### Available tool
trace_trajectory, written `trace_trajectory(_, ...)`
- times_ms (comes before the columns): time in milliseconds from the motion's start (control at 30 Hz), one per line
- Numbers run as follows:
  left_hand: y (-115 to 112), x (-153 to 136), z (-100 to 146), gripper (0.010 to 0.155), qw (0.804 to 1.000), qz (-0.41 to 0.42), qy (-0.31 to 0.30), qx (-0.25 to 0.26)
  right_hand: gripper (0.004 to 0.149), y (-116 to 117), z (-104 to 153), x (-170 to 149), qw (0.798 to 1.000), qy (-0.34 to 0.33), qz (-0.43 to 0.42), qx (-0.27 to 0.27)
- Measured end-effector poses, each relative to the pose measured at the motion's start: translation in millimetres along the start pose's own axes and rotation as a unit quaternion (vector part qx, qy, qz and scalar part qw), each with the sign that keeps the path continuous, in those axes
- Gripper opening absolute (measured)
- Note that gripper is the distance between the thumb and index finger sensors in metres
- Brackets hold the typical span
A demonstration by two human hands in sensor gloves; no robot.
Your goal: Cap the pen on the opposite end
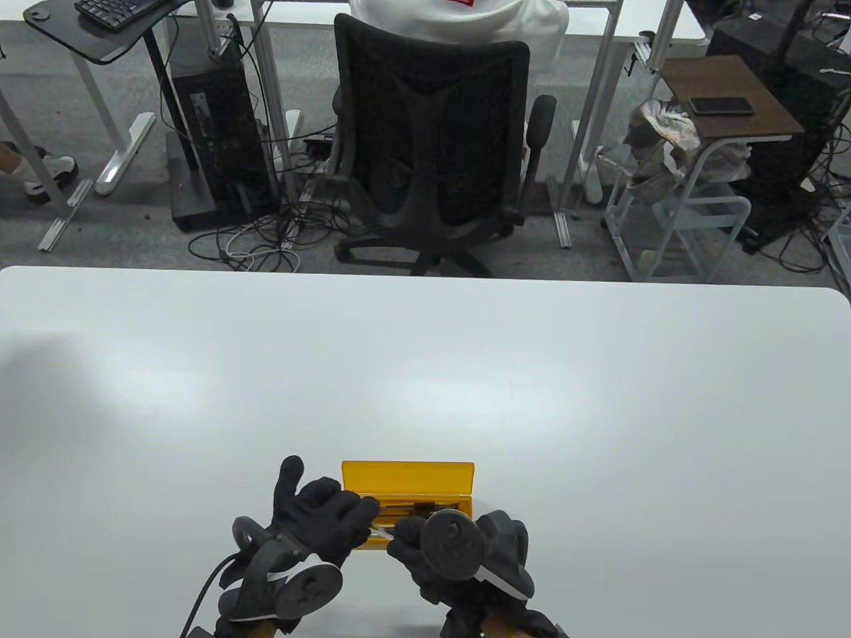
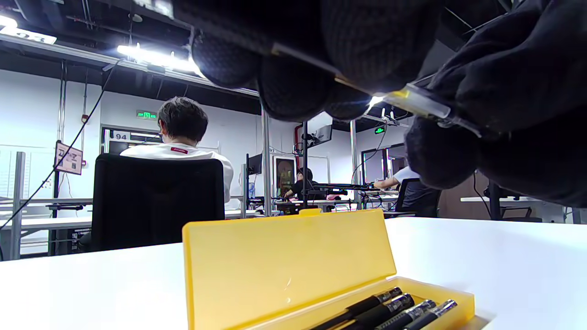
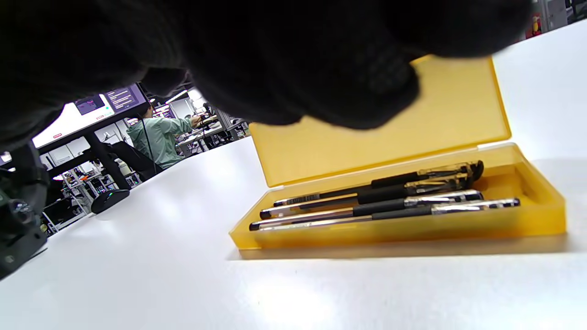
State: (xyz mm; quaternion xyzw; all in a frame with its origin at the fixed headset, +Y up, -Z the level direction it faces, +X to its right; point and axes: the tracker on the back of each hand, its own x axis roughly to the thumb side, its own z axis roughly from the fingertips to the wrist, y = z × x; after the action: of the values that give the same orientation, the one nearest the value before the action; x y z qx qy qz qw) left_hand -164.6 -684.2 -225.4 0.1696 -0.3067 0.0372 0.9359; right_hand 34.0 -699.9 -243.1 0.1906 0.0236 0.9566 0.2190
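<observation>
In the table view I see my left hand (image 1: 319, 518) and my right hand (image 1: 459, 545) close together at the near edge of the white table (image 1: 425, 372), just in front of an open yellow pen case (image 1: 407, 480); a thin clear pen (image 1: 379, 530) spans the small gap between them, and both hands seem curled around it. In the left wrist view the fingers (image 2: 293, 87) of the left hand are pressed together around the barrel, and the clear end of the pen (image 2: 419, 104) goes into the right glove (image 2: 504, 105), which pinches it; I cannot tell if this clear part is the cap or the barrel. Below, the case (image 2: 284, 261) stands with its lid upright and four dark pens (image 2: 394, 309) lie inside. In the right wrist view the glove covers the top, so I cannot tell how these fingers lie; the pens (image 3: 380, 201) rest side by side in the tray (image 3: 541, 215). I judge the step in hand is the cap work: to do it well I should keep the barrel steady in the left hand, line the cap straight with the back end, and push along the axis, not sideways
</observation>
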Motion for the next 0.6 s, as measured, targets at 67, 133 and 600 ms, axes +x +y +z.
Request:
trace_trajectory(67, -0.5, -0.5, -1.0, 0.047, 1.000, 0.008, 0.007, 0.002, 0.048, 2.0, -1.7, -2.6, 1.000, 0.008, -0.008, 0.018)
trace_trajectory(133, 2.7, -2.5, 0.0, 0.058, 0.999, 0.021, 0.022, 0.021, 0.049, 3.1, -3.9, -5.7, 0.999, 0.032, -0.020, 0.031)
trace_trajectory(600, -32.2, -43.6, 19.5, 0.060, 0.765, 0.609, 0.207, 0.019, 0.048, -1.5, -1.1, -6.2, 0.989, -0.001, -0.147, 0.014)
